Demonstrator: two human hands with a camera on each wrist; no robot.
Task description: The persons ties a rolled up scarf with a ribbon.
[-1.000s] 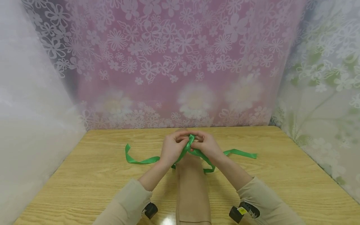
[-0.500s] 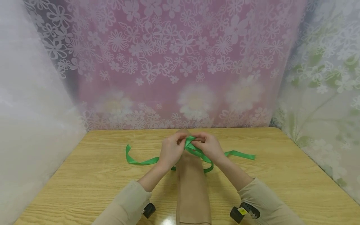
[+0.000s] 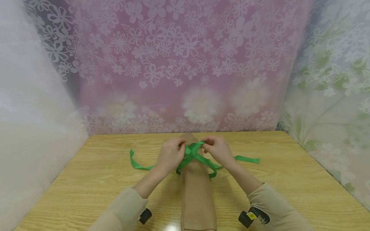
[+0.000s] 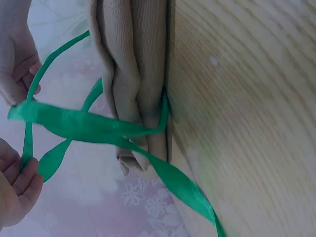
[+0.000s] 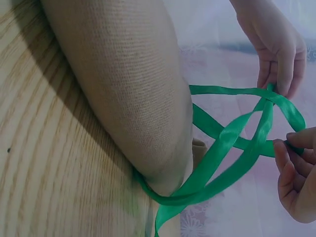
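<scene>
A green satin ribbon [image 3: 192, 154] runs around a long folded roll of brown ribbed cloth [image 3: 198, 202] and crosses over itself above it. On the left, my left hand [image 3: 171, 154] pinches one part of the ribbon between thumb and fingers. Opposite it, my right hand [image 3: 218, 150] pinches another strand, pulled up to the right. In the left wrist view, ribbon loops [image 4: 84, 126] stand loosely off the cloth [image 4: 143, 54], with the left hand [image 4: 19, 190] holding a strand. The right wrist view shows the right hand [image 5: 301, 175] gripping a ribbon strand beside the crossed loops [image 5: 224, 140].
Under the roll is a wood-grain table [image 3: 101, 192]. Two loose ribbon tails lie on it, a left tail [image 3: 138, 166] and a right tail [image 3: 247, 159]. A pink flowered curtain [image 3: 185, 64] hangs behind the table's far edge, with pale sheets at both sides.
My hands have moved apart from close together over the roll, left hand leftward and right hand slightly rightward. The ribbon between them has opened from a bunch into a visible crossing.
</scene>
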